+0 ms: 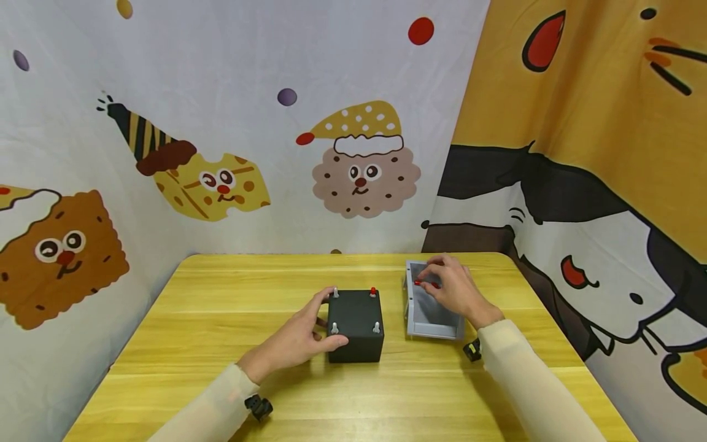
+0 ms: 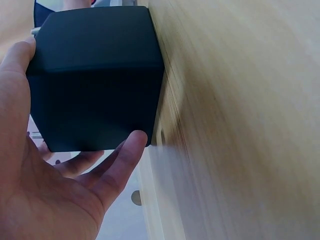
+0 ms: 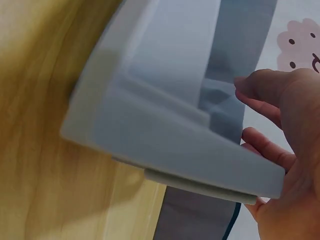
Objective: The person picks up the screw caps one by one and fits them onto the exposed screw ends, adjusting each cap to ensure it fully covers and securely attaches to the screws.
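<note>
Steadying the one black box (image 1: 356, 316), it seems, the left hand (image 1: 293, 339) has its grip clasped about the box's left side at the lower centre of the frame, thumb by the near edge and fingers toward the far corner. Four short pegs stand on the box top, one per corner, likely spread for even spacing: three pale pegs (image 1: 377, 327) and one red peg (image 1: 373, 291), upper right of the four. One grey tray (image 1: 436, 330) sits just beside the box, right of centre on the worktop (image 1: 221, 307), probably for easy reach. There the right hand (image 1: 453, 288) is over the tray, its grip pinching what looks like one small red piece (image 1: 417, 283). Whether more lie in the tray behind the fingers, I cannot tell
</note>
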### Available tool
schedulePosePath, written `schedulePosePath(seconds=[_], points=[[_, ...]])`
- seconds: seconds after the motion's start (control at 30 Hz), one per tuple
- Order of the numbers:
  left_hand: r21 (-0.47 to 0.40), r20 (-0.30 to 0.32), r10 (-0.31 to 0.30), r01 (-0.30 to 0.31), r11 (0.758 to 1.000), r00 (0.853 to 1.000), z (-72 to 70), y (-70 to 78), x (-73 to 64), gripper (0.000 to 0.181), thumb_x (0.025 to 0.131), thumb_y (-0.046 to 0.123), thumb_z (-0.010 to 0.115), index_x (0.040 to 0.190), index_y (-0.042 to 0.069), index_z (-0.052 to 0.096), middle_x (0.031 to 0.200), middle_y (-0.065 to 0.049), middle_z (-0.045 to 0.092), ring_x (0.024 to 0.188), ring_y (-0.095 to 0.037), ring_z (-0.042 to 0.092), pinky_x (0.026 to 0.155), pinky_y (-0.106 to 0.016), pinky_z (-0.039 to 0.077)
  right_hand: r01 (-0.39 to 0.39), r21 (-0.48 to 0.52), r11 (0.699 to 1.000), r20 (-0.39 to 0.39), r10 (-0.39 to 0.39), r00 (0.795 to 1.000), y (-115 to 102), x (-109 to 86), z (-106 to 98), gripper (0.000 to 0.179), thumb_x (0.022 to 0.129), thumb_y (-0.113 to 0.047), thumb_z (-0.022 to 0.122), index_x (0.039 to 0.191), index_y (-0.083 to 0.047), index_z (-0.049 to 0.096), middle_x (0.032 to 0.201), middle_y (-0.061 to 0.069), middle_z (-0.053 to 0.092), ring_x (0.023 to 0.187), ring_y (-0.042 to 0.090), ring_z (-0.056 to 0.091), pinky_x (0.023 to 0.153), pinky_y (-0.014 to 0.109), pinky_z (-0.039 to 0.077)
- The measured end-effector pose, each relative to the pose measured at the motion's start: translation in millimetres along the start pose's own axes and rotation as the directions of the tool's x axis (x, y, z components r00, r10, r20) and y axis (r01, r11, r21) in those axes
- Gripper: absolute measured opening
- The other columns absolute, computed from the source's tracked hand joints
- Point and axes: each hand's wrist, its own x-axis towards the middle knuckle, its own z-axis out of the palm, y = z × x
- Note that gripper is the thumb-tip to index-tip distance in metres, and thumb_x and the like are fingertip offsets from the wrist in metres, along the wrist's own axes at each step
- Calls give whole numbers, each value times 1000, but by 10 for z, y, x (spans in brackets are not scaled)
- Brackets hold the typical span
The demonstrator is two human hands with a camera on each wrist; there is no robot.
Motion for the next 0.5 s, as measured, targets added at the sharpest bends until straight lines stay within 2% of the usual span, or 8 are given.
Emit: schedulePosePath(seconds=[0.3, 0.5], points=[[0, -1, 1, -1, 1000, 1000, -9, -5, -3, 110, 104, 58, 87, 185, 40, 16, 187, -5, 38, 128, -20, 78, 93, -27, 64, -13, -44, 999, 67, 16, 998, 60, 123, 59, 12, 103, -17, 91, 114, -14, 90, 160, 24, 63, 151, 51, 58, 116, 78, 44], [-9, 2, 9, -9, 1000, 1000, 0, -16, -2, 109, 105, 57, 87, 185, 40, 16, 187, -5, 38, 128, -20, 78, 93, -27, 64, -19, -71, 997, 105, 26, 994, 84, 169, 118, 12, 103, -15, 90, 114, -15, 88, 162, 25, 62, 154, 53, 56, 121, 82, 37]])
